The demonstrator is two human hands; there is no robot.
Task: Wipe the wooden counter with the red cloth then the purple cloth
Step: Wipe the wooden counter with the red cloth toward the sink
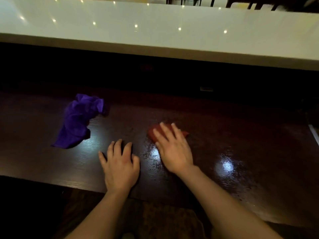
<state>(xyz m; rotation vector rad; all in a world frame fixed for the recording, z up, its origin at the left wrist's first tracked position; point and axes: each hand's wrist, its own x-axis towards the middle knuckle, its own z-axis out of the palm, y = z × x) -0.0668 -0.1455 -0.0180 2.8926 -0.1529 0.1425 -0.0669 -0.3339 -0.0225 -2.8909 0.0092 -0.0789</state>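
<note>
The dark wooden counter runs across the view, glossy with wet streaks on its right half. My right hand presses flat on the red cloth, which is mostly hidden under my fingers; only its left edge and a right corner show. To the left of it, my left hand lies flat on the bare wood near the front edge, fingers spread, holding nothing. The purple cloth lies crumpled on the counter to the far left, apart from both hands.
A raised white bar top with light reflections runs along the back, with a dark recess beneath it. Chair legs stand beyond it. A pale object shows at the counter's right edge. The floor lies below the front edge.
</note>
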